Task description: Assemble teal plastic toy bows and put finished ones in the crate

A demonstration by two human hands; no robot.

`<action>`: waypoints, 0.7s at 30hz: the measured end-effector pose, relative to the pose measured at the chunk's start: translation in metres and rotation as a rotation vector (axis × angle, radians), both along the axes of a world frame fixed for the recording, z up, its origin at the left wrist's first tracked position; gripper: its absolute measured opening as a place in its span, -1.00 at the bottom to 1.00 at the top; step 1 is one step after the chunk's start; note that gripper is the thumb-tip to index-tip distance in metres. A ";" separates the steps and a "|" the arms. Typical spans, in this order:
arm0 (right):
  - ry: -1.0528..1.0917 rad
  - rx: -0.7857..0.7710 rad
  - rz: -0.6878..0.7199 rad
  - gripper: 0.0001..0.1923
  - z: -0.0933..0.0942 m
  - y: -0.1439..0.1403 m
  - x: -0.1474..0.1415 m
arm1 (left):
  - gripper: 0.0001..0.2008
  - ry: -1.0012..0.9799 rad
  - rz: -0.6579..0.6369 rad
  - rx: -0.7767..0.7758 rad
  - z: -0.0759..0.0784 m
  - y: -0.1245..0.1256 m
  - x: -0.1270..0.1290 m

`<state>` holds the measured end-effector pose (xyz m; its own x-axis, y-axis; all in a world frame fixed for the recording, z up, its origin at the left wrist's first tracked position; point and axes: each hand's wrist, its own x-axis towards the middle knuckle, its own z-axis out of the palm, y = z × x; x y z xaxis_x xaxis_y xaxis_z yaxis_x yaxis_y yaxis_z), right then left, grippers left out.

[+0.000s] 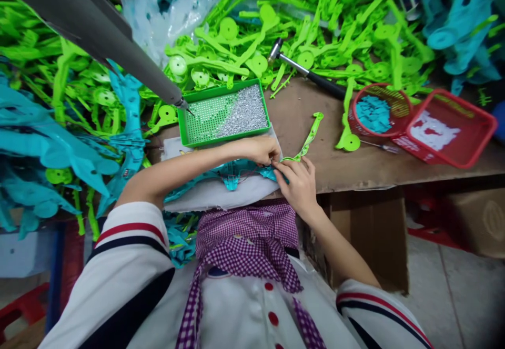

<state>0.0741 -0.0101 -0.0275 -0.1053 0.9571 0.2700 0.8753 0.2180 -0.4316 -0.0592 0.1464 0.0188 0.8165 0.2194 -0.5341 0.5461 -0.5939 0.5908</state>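
1. Teal plastic part (pixel 232 173) is laid on a white cloth pad (pixel 221 194) at the centre of the frame, at the near edge of the cardboard-topped bench (pixel 355 165).
2. Its right end is pinched by the left hand (pixel 260 149) and the right hand (pixel 298 183), fingertips closed and meeting there.
3. A green plastic strip (pixel 310 136) is seen just beside the fingertips, running up and to the right.
4. A green tray (pixel 223 112) of small silver pieces is placed just above the hands.
5. A hammer (pixel 305 70) and two red baskets (pixel 445 128) are located at upper right.
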 end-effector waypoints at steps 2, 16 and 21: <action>0.000 -0.005 0.011 -0.74 -0.001 0.002 0.003 | -0.68 0.013 0.052 0.024 0.003 -0.003 0.000; -0.071 -0.088 0.031 -0.75 0.005 0.010 -0.001 | -0.54 0.098 0.170 -0.079 -0.011 0.007 0.005; -0.142 -0.108 -0.014 -0.79 0.008 0.020 -0.012 | -0.56 0.127 0.207 -0.064 -0.007 0.005 0.007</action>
